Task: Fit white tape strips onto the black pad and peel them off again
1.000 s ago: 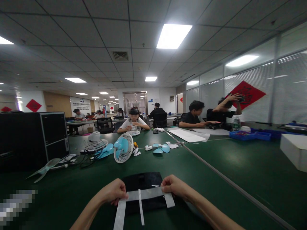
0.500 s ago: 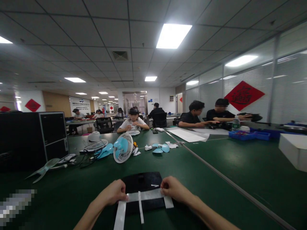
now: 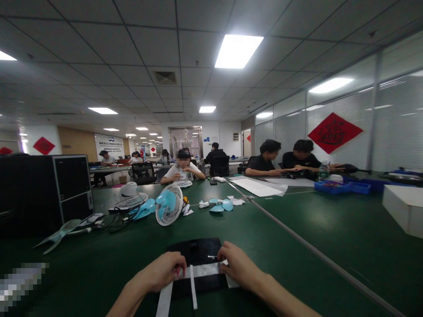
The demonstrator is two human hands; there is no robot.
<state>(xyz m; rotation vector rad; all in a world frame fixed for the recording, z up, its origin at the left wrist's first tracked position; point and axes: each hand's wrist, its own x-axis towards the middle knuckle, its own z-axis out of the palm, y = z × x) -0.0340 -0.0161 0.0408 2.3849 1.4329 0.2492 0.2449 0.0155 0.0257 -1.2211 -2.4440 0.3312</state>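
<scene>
A black panel (image 3: 203, 249) lies flat on the green table in front of me. Across it runs a wide silvery-white strip (image 3: 208, 269), with a long white strip (image 3: 164, 299) at its left end and a narrow white strip (image 3: 193, 288) hanging near its middle. My left hand (image 3: 169, 269) has its fingers curled at the left end of the wide strip. At the other end, my right hand (image 3: 235, 263) is bent with fingertips and thumb on the strip. Beside those fingertips is a tiny white piece (image 3: 212, 256). The exact grips are partly hidden.
Beyond the panel stand a white and blue fan (image 3: 169, 206), blue fan blades (image 3: 220, 205) and cables. A black computer case (image 3: 74, 187) is on the left. White sheets (image 3: 259, 186), blue trays (image 3: 332, 187) and a white box (image 3: 405, 209) lie rightward. Several people sit farther back.
My left hand has shifted slightly right over the strip, its fingers more curled. My right hand has turned, with its fingers moved a little left and covering more of the strip's right end.
</scene>
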